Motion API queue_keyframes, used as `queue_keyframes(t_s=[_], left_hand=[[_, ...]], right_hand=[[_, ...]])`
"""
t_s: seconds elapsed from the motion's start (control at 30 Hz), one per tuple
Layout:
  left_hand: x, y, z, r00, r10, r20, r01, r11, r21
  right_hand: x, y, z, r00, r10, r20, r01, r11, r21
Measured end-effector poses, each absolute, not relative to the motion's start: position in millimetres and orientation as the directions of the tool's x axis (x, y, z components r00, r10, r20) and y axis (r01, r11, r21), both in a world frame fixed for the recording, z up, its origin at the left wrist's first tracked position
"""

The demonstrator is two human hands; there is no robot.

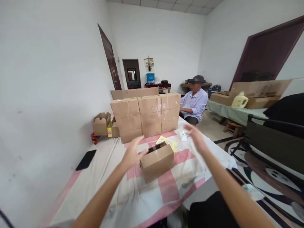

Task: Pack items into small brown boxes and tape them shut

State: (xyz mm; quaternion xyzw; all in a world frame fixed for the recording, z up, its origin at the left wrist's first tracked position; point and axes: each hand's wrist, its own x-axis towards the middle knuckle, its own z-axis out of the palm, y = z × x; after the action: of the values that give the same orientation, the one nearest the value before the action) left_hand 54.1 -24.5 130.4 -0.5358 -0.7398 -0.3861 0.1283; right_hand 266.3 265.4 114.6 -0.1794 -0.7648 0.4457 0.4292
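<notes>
A small brown cardboard box (158, 164) lies on the tablecloth in front of me, with a dark opening and a strip of tape along its far side. My left hand (133, 154) is open at the box's left end, its thumb close to the edge; whether it touches I cannot tell. Off to the right, my right hand (196, 138) is slightly blurred, open and holding nothing. Just left of its fingers stands a small white object (182, 135) of unclear kind. Behind the box lies a yellow sheet with pale printed shapes (176, 147).
Stacked cardboard boxes (149, 115) form a wall across the table's far side. Open cartons (100, 123) stand at the left, and a black phone-like slab (86, 160) lies near the wall. Beyond the table sits another person (195, 101). A dark chair (275, 136) is at the right.
</notes>
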Motion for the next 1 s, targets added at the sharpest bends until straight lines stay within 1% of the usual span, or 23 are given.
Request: queue_keyframes(t_s=[0.07,0.13,0.17,0.2,0.27,0.37,0.47,0.6,0.73,0.8,0.9,1.0], left_hand=[[66.0,-8.6,92.3,-0.416,0.731,0.540,0.880,0.174,0.442],[69.6,5.6,66.7,-0.452,0.731,0.510,0.866,0.223,0.447],[67.9,10.9,59.4,-0.473,0.722,0.506,0.858,0.247,0.450],[64.3,14.9,55.4,-0.494,0.714,0.496,0.849,0.275,0.451],[53.8,20.3,54.8,-0.544,0.712,0.445,0.824,0.352,0.444],[41.5,24.8,59.5,-0.564,0.741,0.364,0.816,0.432,0.384],[39.7,26.3,56.7,-0.536,0.758,0.371,0.844,0.469,0.261],[35.2,22.7,37.4,-0.442,0.795,0.415,0.892,0.437,0.115],[19.9,17.7,15.2,-0.315,0.846,0.431,0.940,0.342,0.015],[15.0,18.1,10.7,-0.290,0.850,0.440,0.951,0.307,0.034],[15.5,22.5,14.8,-0.379,0.807,0.453,0.925,0.335,0.178],[20.9,26.2,22.0,-0.473,0.758,0.449,0.879,0.367,0.304]], right_hand=[[255.9,252.7,71.7,-0.709,0.609,0.356,-0.086,0.427,-0.900],[245.7,239.3,28.4,-0.835,0.495,0.239,-0.072,0.334,-0.940],[241.8,234.8,9.7,-0.879,0.425,0.217,-0.078,0.321,-0.944],[238.8,232.7,-5.5,-0.890,0.388,0.239,-0.103,0.339,-0.935],[235.6,236.4,-23.2,-0.905,0.315,0.285,-0.132,0.428,-0.894],[234.0,255.0,-21.3,-0.922,0.213,0.324,-0.132,0.613,-0.779],[234.6,271.2,-3.7,-0.928,0.157,0.338,-0.136,0.703,-0.698],[240.2,272.8,17.7,-0.921,0.159,0.355,-0.157,0.682,-0.714],[246.1,267.5,28.6,-0.919,0.213,0.331,-0.128,0.633,-0.764],[248.7,266.3,30.5,-0.921,0.254,0.295,-0.083,0.612,-0.786],[250.9,261.7,29.4,-0.918,0.311,0.247,-0.030,0.564,-0.825],[249.9,250.5,26.5,-0.886,0.417,0.205,0.030,0.492,-0.870]])
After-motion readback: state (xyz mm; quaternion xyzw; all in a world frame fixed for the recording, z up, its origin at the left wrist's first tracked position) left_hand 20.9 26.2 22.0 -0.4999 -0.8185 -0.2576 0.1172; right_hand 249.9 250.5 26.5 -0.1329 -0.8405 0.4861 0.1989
